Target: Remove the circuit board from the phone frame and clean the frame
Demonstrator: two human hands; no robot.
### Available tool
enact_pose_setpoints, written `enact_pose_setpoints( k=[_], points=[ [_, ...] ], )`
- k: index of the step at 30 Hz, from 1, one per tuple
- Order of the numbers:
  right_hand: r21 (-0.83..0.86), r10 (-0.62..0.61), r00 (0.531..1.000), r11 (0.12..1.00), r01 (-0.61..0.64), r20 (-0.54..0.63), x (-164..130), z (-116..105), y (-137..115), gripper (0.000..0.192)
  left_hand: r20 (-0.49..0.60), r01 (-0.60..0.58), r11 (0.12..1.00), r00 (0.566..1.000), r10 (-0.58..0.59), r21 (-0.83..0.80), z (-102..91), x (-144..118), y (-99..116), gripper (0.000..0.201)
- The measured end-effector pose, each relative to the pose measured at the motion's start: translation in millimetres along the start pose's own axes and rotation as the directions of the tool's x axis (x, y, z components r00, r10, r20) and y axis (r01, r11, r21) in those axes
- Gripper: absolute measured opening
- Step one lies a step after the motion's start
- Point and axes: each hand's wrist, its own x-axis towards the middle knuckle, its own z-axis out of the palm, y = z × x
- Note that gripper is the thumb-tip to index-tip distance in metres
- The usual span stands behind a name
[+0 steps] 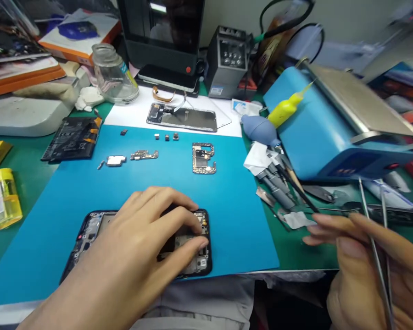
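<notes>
Blue matting [227,220] covers this cluttered repair bench. Nearest, the left hand [147,238] lies fingers spread on the opened phone frame [92,224] at six o'clock, pinning it flat; steady pressure there should stop it sliding. At four o'clock the right hand [361,261] pinches tweezers [375,243]; their tips are out of view. Farther, at twelve o'clock, lies the removed mainboard [203,158].

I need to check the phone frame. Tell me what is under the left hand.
The left hand rests on the opened phone frame lying on the blue mat. Its middle is covered, so parts there cannot be seen.
</notes>
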Motion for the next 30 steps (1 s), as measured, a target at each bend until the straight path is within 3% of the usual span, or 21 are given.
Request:
enact_pose_setpoints(
  k=[5, 8, 10, 13, 17, 21, 25, 30],
  points=[
    [0.129, -0.06, 0.992, 0.991, 0.045, 0.109, 36.7, -31.9, 13.5, 0.036, -0.024, -0.028, 0.999, 0.999, 0.028, 0.026, 6.5, -2.3, -8.5, 0.019],
    [-0.107, -0.138, 0.95, 0.979, 0.174, 0.281, 46.2, -44.2, 19.6, 0.04, -0.017, -0.049, 0.998, 0.999, 0.049, 0.031, 8.4, -0.7, -11.8, 0.018],
    [-0.318, -0.154, 0.921, 0.907, 0.275, 0.357, 49.6, -46.0, 24.8, 0.037, -0.006, -0.052, 0.998, 0.999, 0.052, 0.03, 8.5, -0.3, -12.6, 0.019],
    [-0.462, -0.211, 0.906, 0.804, 0.374, 0.367, 50.3, -42.3, 33.8, 0.03, -0.014, -0.047, 0.998, 0.999, 0.048, 0.035, 8.4, -0.5, -14.1, 0.021],
    [-0.515, -0.29, 0.883, 0.727, 0.454, 0.368, 46.0, -37.1, 42.1, 0.027, -0.022, -0.056, 0.997, 0.998, 0.057, 0.047, 9.2, -0.5, -17.2, 0.023],
    [-0.487, -0.363, 0.875, 0.729, 0.48, 0.319, 43.9, -30.9, 38.9, 0.025, -0.035, -0.053, 0.997, 0.998, 0.055, 0.05, 10.1, -1.7, -14.6, 0.026],
    [-0.452, -0.364, 0.896, 0.774, 0.444, 0.255, 50.5, -17.8, 23.7, 0.022, -0.033, 0.002, 0.999, 0.999, -0.001, 0.037, 9.8, -3.5, -8.2, 0.028],
    [-0.474, -0.325, 0.862, 0.732, 0.489, 0.388, 64.0, -2.8, 9.7, 0.018, -0.054, -0.032, 0.999, 0.998, 0.034, 0.034, 8.4, -1.9, -7.9, 0.027]
  ],
)
